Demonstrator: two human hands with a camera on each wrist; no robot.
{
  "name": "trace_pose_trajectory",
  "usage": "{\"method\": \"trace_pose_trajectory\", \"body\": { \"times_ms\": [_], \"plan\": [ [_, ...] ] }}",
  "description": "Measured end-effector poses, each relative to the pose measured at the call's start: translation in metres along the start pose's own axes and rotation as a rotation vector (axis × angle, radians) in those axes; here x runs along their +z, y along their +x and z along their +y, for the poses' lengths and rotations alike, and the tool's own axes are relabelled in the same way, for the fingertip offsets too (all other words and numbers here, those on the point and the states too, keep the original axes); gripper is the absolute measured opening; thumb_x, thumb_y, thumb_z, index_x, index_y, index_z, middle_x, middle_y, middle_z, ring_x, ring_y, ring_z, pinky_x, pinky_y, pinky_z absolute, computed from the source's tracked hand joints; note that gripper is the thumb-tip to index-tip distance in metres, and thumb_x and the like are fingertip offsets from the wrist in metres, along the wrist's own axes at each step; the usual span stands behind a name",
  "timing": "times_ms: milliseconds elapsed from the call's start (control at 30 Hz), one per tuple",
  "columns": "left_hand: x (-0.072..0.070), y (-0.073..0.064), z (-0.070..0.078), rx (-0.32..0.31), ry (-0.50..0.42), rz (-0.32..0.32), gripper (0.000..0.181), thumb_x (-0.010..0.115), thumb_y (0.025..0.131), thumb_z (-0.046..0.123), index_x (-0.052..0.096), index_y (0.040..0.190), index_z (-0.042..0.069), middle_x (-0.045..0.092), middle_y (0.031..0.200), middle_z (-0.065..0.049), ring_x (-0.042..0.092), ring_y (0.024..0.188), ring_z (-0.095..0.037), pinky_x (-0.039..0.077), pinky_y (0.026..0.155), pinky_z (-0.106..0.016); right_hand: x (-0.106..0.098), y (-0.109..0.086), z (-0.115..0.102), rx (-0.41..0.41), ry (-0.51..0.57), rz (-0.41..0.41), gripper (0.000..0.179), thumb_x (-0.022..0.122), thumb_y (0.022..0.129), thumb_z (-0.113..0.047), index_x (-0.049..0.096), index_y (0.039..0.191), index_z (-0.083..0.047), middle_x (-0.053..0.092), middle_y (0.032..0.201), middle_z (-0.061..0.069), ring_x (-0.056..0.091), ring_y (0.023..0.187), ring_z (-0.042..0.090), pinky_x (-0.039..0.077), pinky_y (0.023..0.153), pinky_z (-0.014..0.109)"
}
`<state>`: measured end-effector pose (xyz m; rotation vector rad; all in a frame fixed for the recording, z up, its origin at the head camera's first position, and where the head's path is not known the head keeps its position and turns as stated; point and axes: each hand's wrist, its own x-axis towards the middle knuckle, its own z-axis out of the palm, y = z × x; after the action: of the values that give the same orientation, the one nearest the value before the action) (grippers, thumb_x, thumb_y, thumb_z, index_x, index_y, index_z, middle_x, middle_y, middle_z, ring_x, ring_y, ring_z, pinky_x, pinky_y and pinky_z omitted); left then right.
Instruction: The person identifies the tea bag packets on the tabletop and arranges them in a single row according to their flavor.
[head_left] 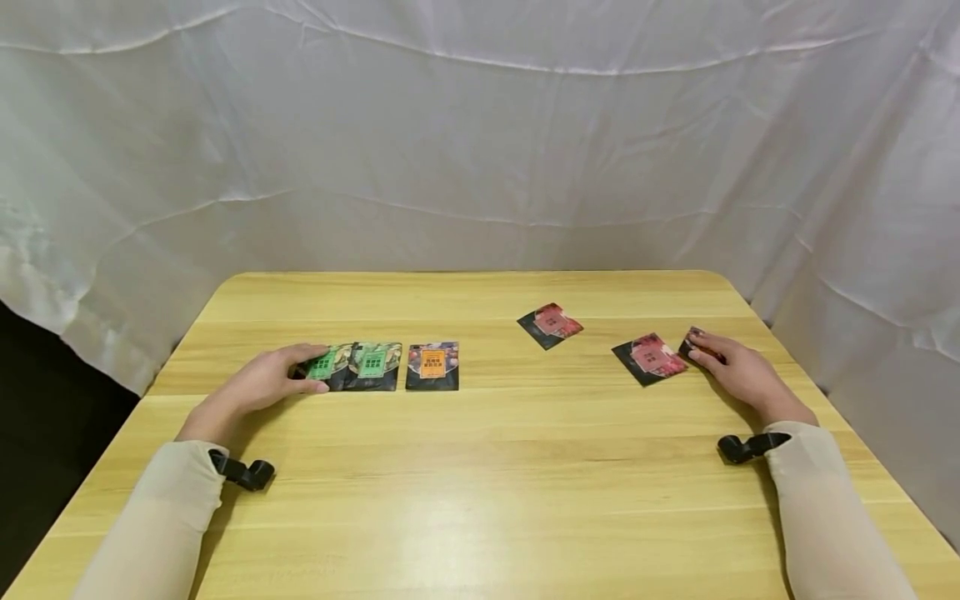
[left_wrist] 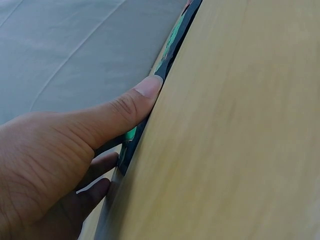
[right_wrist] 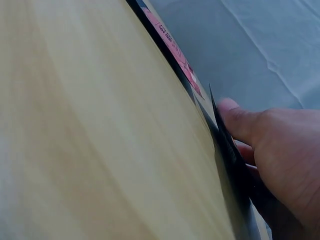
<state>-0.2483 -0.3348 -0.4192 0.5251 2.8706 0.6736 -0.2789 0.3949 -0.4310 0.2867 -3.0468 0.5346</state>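
In the head view, my left hand (head_left: pixel 262 379) holds the left green-labelled packet (head_left: pixel 322 364) at the left end of a row on the table. Its thumb and forefinger lie at opposite edges; in the left wrist view the thumb (left_wrist: pixel 142 92) touches the near edge. A second green-labelled packet (head_left: pixel 375 367) adjoins it, followed by an orange-labelled packet (head_left: pixel 432 367) across a small gap. At the right, my right hand (head_left: pixel 746 375) pinches a dark packet (head_left: pixel 686 348), its front mostly covered. That packet tilts up from the table in the right wrist view.
A red-labelled packet (head_left: pixel 651 359) lies askew just left of my right hand. Another red-labelled packet (head_left: pixel 551 325) lies farther back. The wooden table (head_left: pixel 480 467) ends at a pale cloth curtain (head_left: pixel 480 150) at the back and sides.
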Motion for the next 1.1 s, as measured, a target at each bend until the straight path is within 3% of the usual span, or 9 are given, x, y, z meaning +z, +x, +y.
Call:
{"method": "trace_pose_trajectory", "body": {
  "times_ms": [267, 600, 800, 1100],
  "plan": [
    [0.000, -0.001, 0.001, -0.012, -0.010, -0.002, 0.080, 0.064, 0.089, 0.055, 0.041, 0.150, 0.009, 0.037, 0.150, -0.025, 0.031, 0.136, -0.049, 0.028, 0.106, -0.066, 0.000, -0.001, 0.003, 0.050, 0.028, -0.051, 0.065, 0.047, 0.101, -0.049, 0.042, 0.148, -0.005, 0.032, 0.149, 0.031, 0.029, 0.130, 0.058, 0.025, 0.101, 0.072],
    [0.000, -0.002, 0.002, -0.010, -0.017, -0.001, 0.079, 0.064, 0.090, 0.054, 0.040, 0.150, 0.009, 0.037, 0.150, -0.025, 0.031, 0.136, -0.050, 0.027, 0.106, -0.066, -0.001, -0.005, 0.006, 0.047, 0.062, -0.041, 0.063, 0.053, 0.100, -0.045, 0.046, 0.145, -0.002, 0.036, 0.143, 0.038, 0.033, 0.128, 0.059, 0.028, 0.099, 0.071],
    [0.000, -0.001, 0.002, -0.010, -0.011, -0.002, 0.080, 0.064, 0.090, 0.055, 0.040, 0.150, 0.009, 0.037, 0.150, -0.025, 0.031, 0.136, -0.050, 0.027, 0.106, -0.066, -0.004, -0.014, 0.004, 0.069, 0.081, -0.064, 0.066, 0.053, 0.099, -0.048, 0.045, 0.146, -0.003, 0.036, 0.143, 0.038, 0.033, 0.128, 0.059, 0.028, 0.099, 0.071],
    [0.000, -0.001, 0.003, -0.009, -0.012, -0.009, 0.080, 0.064, 0.090, 0.055, 0.040, 0.151, 0.009, 0.036, 0.150, -0.025, 0.031, 0.135, -0.050, 0.027, 0.105, -0.067, -0.007, -0.031, -0.004, 0.040, 0.058, -0.090, 0.066, 0.056, 0.097, -0.049, 0.048, 0.144, -0.004, 0.038, 0.143, 0.035, 0.034, 0.128, 0.058, 0.029, 0.099, 0.071]
  ]
}}
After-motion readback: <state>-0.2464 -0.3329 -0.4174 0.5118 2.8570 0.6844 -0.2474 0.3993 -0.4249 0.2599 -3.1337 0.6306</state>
